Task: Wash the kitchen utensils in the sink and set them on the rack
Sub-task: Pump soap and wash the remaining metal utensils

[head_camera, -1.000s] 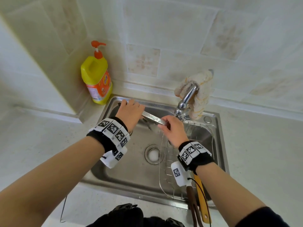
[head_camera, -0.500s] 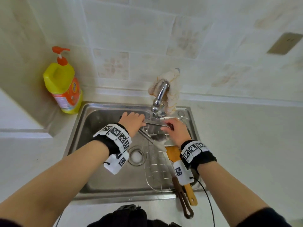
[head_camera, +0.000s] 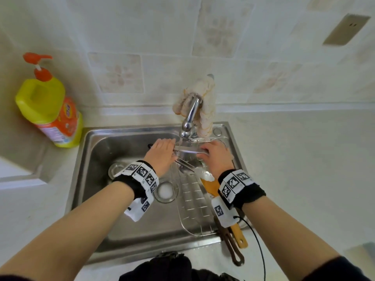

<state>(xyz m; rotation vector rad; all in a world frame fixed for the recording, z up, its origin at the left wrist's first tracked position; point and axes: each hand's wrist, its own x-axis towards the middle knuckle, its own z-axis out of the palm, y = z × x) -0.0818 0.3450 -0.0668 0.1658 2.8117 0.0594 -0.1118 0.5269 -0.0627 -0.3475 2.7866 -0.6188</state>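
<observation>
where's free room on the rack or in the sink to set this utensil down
Free: the rack wires between drain and wooden spatula; the sink floor left of the left hand. Crowded: under the faucet, around both hands.

Before you: sink (head_camera: 97,159), brushed stainless steel, dull sheen. Tap (head_camera: 189,118), polished chrome, with a rough woven cloth (head_camera: 205,94) draped over it. Rack (head_camera: 192,199), thin bright wire. Spatula (head_camera: 237,234), matt wood. Detergent bottle (head_camera: 46,106), glossy yellow plastic. Tabletop (head_camera: 304,169), smooth pale stone look.
</observation>
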